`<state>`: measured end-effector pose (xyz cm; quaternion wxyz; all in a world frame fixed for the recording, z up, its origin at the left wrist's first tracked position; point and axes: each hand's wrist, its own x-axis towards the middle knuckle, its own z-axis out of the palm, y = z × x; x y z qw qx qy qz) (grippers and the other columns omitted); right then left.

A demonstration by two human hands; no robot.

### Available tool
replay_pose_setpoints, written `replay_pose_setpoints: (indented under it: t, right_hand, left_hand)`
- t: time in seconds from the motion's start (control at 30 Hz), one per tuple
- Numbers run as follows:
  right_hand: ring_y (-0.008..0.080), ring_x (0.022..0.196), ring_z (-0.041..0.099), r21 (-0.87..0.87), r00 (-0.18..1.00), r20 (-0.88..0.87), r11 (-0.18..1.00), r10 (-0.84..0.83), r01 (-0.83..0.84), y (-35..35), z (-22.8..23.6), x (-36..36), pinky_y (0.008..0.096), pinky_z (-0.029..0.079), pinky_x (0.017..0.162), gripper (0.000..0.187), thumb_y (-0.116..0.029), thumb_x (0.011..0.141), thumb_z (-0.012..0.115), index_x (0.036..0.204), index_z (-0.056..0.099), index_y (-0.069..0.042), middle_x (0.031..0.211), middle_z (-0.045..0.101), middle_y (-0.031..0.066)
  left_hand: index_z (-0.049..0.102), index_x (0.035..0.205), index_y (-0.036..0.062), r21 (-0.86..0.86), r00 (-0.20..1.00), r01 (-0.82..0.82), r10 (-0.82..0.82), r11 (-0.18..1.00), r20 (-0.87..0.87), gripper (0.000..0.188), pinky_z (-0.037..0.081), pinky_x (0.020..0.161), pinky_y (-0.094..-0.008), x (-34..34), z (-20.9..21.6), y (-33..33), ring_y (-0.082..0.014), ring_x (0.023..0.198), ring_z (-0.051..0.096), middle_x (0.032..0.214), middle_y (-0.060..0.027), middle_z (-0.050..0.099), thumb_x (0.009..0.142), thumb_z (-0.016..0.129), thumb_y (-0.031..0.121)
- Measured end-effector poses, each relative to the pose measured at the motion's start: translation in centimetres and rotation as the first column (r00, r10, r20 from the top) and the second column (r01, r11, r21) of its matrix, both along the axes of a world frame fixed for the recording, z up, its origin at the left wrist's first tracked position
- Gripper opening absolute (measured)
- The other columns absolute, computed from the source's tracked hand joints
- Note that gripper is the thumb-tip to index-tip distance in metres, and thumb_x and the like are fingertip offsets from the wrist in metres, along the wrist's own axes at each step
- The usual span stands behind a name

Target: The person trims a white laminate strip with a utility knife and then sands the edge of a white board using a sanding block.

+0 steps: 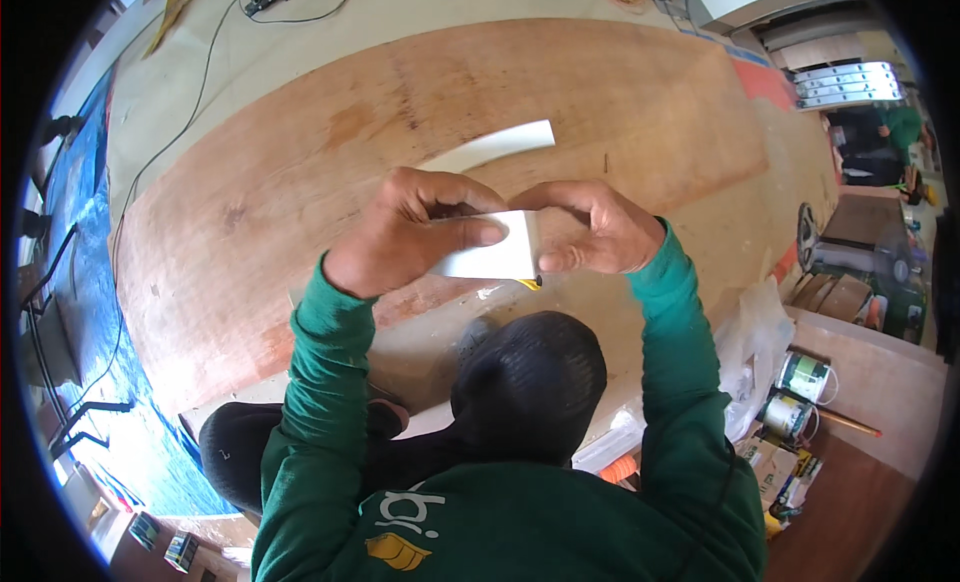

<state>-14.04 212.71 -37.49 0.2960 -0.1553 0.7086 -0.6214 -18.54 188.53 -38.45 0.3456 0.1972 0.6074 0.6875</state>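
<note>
My left hand (420,227) is closed on a short, flat white piece (514,244), probably plastic, with the thumb laid across its front. At the right end of this piece is my right hand (595,222). Its fingers curl around behind the upper corner, and its thumb is close against the right edge. Under the lower right corner pokes a small yellow thing with a black tip (530,283), mostly hidden. Beyond my hands a curved white strip (510,142) lies on a large plywood sheet (330,102); its left end is behind my left hand.
A small nail-like thing (606,163) lies on the plywood. Blue sheeting (85,272) and a black cable (185,122) run along the left. Paint cans (803,376), clear plastic wrap (752,332) and boxes stand at the right. A person in green (900,127) is at far right.
</note>
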Motion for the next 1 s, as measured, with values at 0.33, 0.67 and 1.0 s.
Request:
replay_pose_setpoints:
  t: [0.33, 0.67, 1.0]
  right_hand:
    - [0.0317, 0.069, 0.06, 0.624, 0.599, -0.748, 0.61, 0.286, 0.488, -2.4, 3.6, -3.4, 0.0416, 0.047, 0.063, 0.019, -0.015, 0.068, 0.076, 0.082, 0.067, -0.005, 0.073, 0.06, 0.0109]
    - [0.0294, 0.066, 0.061, 0.37, 0.407, -0.914, 0.41, -0.002, 0.833, -6.5, -3.2, -0.4, 0.0401, 0.047, 0.054, 0.009, -0.007, 0.08, 0.068, 0.087, 0.062, -0.007, 0.071, 0.057, 0.0092]
    - [0.0323, 0.079, 0.064, 0.13, 0.302, -0.933, 0.596, -0.198, 0.792, -7.4, -1.8, -0.1, 0.0383, 0.052, 0.065, 0.022, -0.005, 0.086, 0.062, 0.107, 0.062, 0.001, 0.092, 0.065, 0.0164]
  left_hand:
    - [0.067, 0.083, 0.001, -0.443, 0.835, -0.243, -0.046, 0.863, -0.549, 0.02, 0.045, 0.058, -0.0421, -0.7, -0.9, 0.8, -0.0389, 0.065, 0.057, 0.07, -0.0238, 0.058, 0.081, 0.067, 0.021]
    - [0.067, 0.101, 0.0047, -0.13, 0.56, -0.741, 0.499, 0.659, -0.661, 0.016, 0.051, 0.06, -0.042, 2.4, -5.2, 5.2, -0.0393, 0.07, 0.063, 0.08, -0.0221, 0.064, 0.088, 0.06, 0.011]
    - [0.059, 0.12, 0.0009, -0.087, 0.54, -0.791, 0.623, 0.606, -0.566, 0.029, 0.052, 0.069, -0.0345, 5.1, -3.8, 7.1, -0.0342, 0.078, 0.067, 0.091, -0.0255, 0.064, 0.091, 0.056, 0.006]
